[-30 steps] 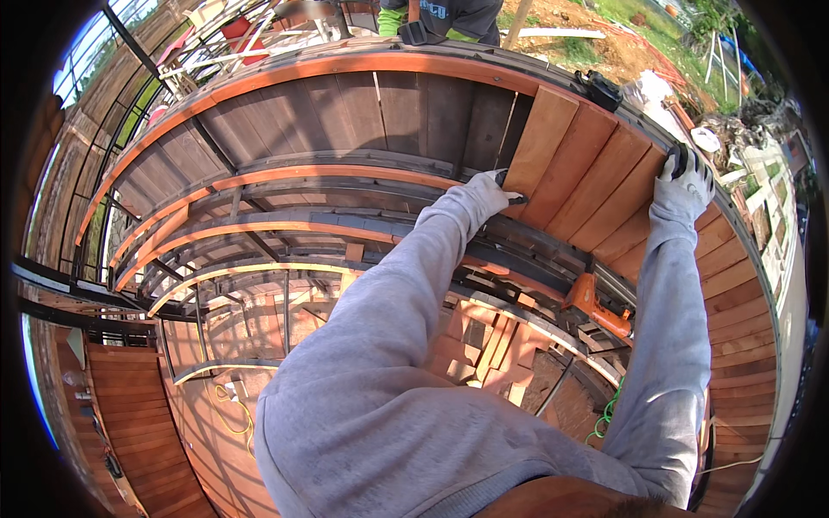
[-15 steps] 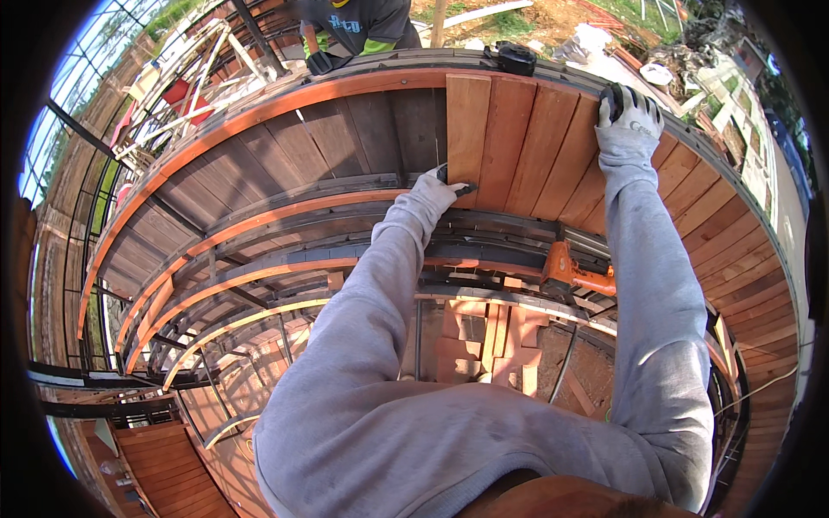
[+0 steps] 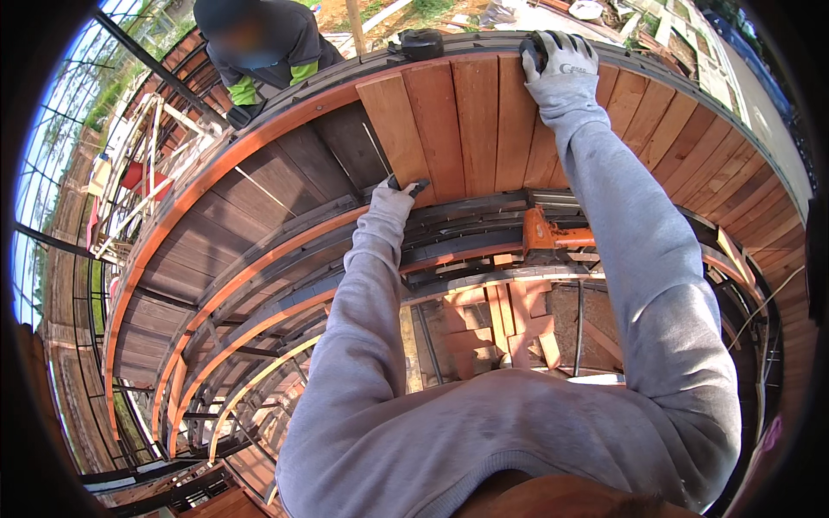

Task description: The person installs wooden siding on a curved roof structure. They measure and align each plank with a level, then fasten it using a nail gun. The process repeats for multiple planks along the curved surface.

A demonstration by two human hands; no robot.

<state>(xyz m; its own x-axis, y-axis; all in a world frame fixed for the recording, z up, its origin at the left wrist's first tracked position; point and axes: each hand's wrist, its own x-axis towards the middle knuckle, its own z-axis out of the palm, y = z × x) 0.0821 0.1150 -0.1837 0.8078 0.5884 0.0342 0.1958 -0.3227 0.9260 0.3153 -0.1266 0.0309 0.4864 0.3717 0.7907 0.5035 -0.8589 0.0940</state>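
Note:
My left hand [image 3: 395, 198], in a pale glove with dark fingertips, is closed at the lower end of the leftmost reddish-brown wooden plank [image 3: 393, 125]. That plank lies beside a row of similar planks [image 3: 479, 125] along the curved frame. Up at the far rim, my right hand [image 3: 560, 65] has its gloved fingers curled over the upper edge of the planks; its fingertips are partly hidden. Below the planks, near my right forearm, an orange power tool [image 3: 544, 231] rests on the frame.
Curved orange-brown ribs [image 3: 216, 319] sweep down to the left, with dark boards [image 3: 224, 207] behind them. A black object [image 3: 420, 43] sits on the far rim. Beyond it, a person [image 3: 268, 43] leans in. Loose timber pieces [image 3: 501, 328] lie below, and a thin cord [image 3: 768, 302] hangs at right.
The view has swung right, so the planks and both hands appear farther left. More of the other person shows. My hands keep their places at the plank end and the rim.

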